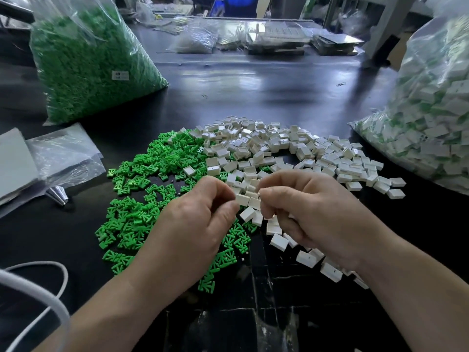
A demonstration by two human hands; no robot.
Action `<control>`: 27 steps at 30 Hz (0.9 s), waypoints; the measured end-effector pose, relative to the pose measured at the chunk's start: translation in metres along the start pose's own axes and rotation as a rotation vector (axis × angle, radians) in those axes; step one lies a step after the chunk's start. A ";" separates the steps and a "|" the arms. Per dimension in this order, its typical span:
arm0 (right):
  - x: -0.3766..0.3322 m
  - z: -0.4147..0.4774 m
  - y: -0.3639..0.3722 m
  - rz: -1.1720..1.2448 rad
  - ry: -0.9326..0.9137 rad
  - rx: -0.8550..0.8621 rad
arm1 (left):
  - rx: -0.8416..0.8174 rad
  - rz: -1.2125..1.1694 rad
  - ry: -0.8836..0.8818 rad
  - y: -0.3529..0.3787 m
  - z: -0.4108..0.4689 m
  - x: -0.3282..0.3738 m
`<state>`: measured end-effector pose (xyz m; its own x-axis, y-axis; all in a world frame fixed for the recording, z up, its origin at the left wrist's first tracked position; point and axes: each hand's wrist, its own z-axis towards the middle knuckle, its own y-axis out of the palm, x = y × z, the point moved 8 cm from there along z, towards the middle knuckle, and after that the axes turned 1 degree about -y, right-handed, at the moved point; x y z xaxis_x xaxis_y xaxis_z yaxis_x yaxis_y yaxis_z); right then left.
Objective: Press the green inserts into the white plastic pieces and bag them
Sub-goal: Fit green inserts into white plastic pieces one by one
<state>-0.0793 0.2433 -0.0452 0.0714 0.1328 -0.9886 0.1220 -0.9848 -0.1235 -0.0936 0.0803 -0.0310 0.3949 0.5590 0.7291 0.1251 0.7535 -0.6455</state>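
Note:
A spread of loose green inserts (142, 199) covers the black table on the left, and a heap of white plastic pieces (291, 151) lies to its right. My left hand (200, 222) hovers over the seam between the two piles with fingers curled toward the thumb; what it pinches is hidden. My right hand (314, 212) faces it a few centimetres away, its curled fingers pinching a white piece (272, 216) of which only slivers show. A big clear bag of finished white-and-green pieces (431, 118) stands at the right edge.
A large clear bag of green inserts (88, 64) stands at the back left. Flat empty plastic bags (61, 153) lie at the left edge. A white cable (43, 295) loops at the lower left. Trays and more bags (274, 39) clutter the far side of the table.

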 end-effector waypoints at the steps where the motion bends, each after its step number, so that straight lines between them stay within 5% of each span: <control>1: 0.003 0.001 0.001 0.072 0.018 -0.025 | -0.009 -0.122 -0.038 0.000 0.000 -0.001; 6: 0.009 0.003 0.011 0.249 0.093 -0.102 | -0.021 -0.568 -0.180 0.002 0.001 -0.008; 14: 0.005 0.002 0.017 0.401 0.113 -0.193 | -0.101 -0.888 -0.229 0.012 0.003 -0.009; 27: 0.005 0.005 0.012 0.428 0.068 -0.108 | -0.068 -0.811 -0.193 0.008 0.002 -0.004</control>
<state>-0.0825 0.2312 -0.0523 0.2026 -0.2732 -0.9404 0.1697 -0.9360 0.3085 -0.0962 0.0843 -0.0387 -0.0030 -0.0937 0.9956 0.3604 0.9286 0.0884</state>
